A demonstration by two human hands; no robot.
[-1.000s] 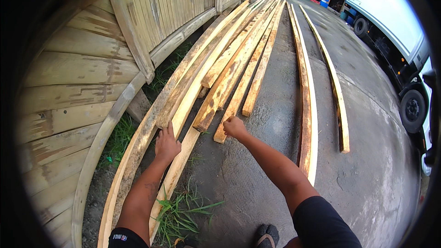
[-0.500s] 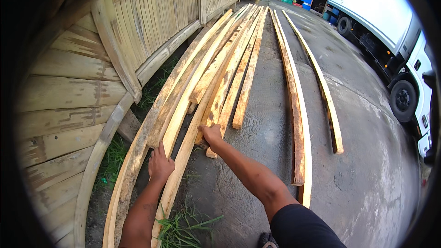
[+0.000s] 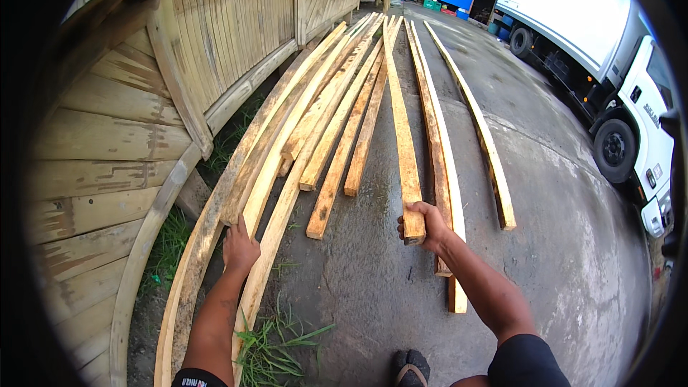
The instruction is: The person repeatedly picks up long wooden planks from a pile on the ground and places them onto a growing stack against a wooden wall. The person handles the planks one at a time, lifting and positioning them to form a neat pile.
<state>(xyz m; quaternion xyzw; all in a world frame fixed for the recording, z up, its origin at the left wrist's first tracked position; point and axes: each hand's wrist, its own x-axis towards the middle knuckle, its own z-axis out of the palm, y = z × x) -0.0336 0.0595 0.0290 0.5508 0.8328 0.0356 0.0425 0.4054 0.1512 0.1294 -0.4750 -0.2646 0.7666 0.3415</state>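
My right hand (image 3: 432,228) is closed around the near end of a long, square-cut timber (image 3: 403,150). That end is held up, right of the main row, and the far end reaches back to the other pieces. My left hand (image 3: 241,252) is at the near end of a darker timber (image 3: 252,185) on the left, with its fingers against the wood and the thumb side partly hidden. Several more pale timbers (image 3: 335,150) lie side by side between my hands, their near ends staggered.
A bamboo wall (image 3: 236,21) runs along the left, with grass (image 3: 276,347) by the timbers. Right of my right hand lie a pair of stacked timbers (image 3: 437,136) and a single timber (image 3: 476,115) on wet concrete (image 3: 566,272). A white truck (image 3: 573,21) stands at the right.
My right hand has swung a timber's near end rightward, away from the row, and its grip now shows around that end. My left hand stays at the left timber's end, slightly lower in view.
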